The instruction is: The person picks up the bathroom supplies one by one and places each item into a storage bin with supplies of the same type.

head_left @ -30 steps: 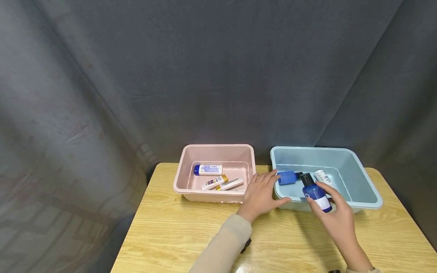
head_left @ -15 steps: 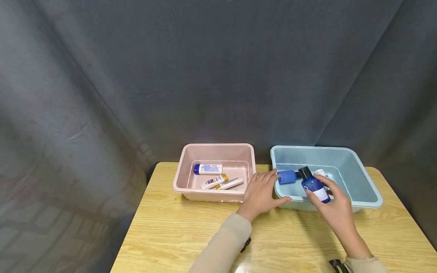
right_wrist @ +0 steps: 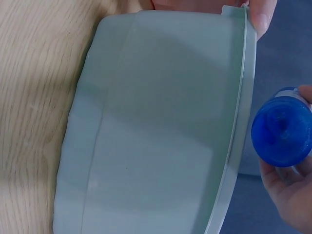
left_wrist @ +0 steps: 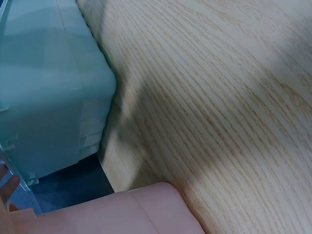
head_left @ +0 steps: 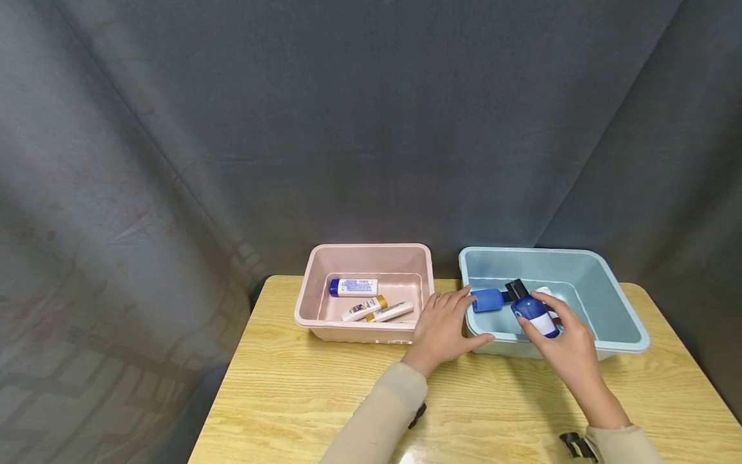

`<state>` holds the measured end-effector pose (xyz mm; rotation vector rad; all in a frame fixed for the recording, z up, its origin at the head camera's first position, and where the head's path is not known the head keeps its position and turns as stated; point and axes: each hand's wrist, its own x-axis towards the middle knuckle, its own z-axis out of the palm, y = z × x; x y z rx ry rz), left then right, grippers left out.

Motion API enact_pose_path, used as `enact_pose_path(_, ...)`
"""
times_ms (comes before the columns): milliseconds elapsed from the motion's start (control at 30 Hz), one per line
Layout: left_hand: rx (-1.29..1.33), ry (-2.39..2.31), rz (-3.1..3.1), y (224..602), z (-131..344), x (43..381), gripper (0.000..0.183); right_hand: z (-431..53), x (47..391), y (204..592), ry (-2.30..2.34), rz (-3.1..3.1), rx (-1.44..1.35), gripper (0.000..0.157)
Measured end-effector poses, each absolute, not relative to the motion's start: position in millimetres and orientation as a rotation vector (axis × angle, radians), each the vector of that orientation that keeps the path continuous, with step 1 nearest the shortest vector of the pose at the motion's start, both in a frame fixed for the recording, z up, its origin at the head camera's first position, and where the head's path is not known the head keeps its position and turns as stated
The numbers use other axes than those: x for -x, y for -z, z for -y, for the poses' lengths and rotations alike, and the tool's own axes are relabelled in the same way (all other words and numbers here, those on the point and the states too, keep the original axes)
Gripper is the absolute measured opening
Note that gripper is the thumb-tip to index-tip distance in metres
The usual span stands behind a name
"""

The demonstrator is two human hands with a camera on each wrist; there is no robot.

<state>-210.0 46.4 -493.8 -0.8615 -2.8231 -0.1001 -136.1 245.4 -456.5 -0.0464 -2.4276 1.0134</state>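
Observation:
My right hand (head_left: pixel 570 341) grips a dark blue bottle (head_left: pixel 536 314) with a black cap and white label, thumb on one side and fingers on the other. The bottle is tilted, cap pointing away, above the near rim of the light blue bin (head_left: pixel 623 345). From the right wrist view its round blue base (right_wrist: pixel 282 131) shows just beyond that rim. My left hand (head_left: pixel 443 325) spreads its fingers between the two bins, fingertips at the light blue bin's left rim. Inside that bin lie a second blue bottle (head_left: pixel 488 300) and a white container (head_left: pixel 543 292), partly hidden by my right hand.
To the left stands a pink bin (head_left: pixel 307 322) with a white tube with a blue cap (head_left: pixel 355 287) and two white tubes with gold caps, one of them a printed tube (head_left: pixel 362 309). Both bins are on a wooden table (head_left: pixel 301 399), before a dark grey curtain (head_left: pixel 371 129).
My right hand has moved a little forward with the bottle, which now covers more of the white container. My left hand stays in place.

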Motion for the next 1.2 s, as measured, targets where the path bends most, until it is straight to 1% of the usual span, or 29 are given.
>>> enact_pose_path(367,0.865,0.102,2.837,494.1,-46.9,209.9,0.088,-251.6,145.9,457.1,-0.963,2.487,0.007,0.052)
enact_pose_path(800,0.868,0.074,2.847,494.0,-46.7,210.5,0.088,-259.8,159.3,466.8,-0.940,2.506,-0.080,0.051)
enact_pose_path(1200,0.860,0.083,2.858,492.1,-46.8,210.8,0.088,-265.9,169.8,474.0,-0.925,2.542,-0.079,0.049)
